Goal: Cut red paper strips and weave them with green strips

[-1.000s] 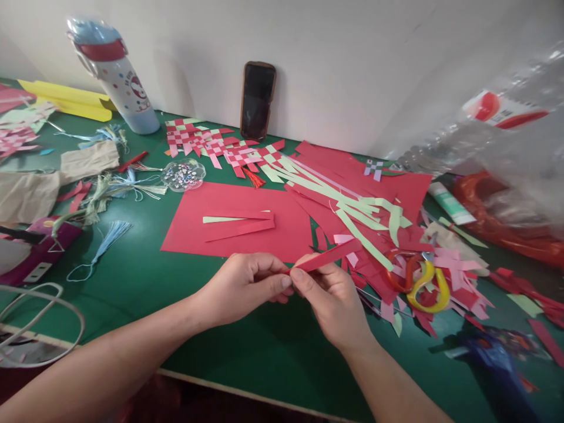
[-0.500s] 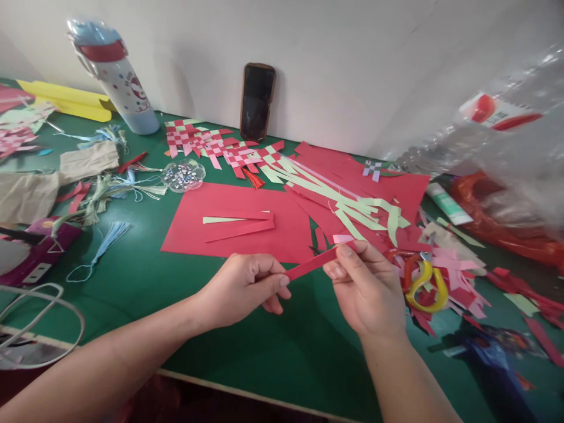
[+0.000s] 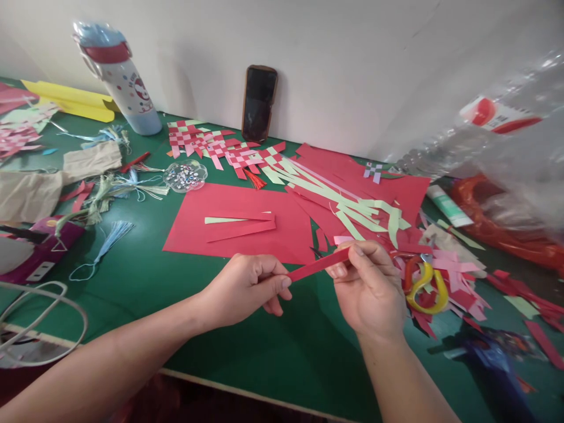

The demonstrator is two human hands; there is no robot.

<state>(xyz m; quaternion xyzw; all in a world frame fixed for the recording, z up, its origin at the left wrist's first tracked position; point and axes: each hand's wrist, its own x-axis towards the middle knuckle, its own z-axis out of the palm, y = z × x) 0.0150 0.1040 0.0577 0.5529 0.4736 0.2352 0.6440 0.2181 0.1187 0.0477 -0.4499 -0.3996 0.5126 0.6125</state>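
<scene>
Green table (image 3: 282, 358) meets pale wall (image 3: 352, 70) beyond the held red strip (image 3: 319, 264).

Pale wall (image 3: 352, 70) (faintly shadowed); green tabletop (image 3: 282, 364) below.

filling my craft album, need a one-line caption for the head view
Left hand and right hand hold a red strip between them above a green table, scissors beside the right hand.

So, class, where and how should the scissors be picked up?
Probably best to take the scissors by their yellow loop, coming in from the near side: it lies uncovered at their near end, while the right hand partly hides the red handle.
</scene>
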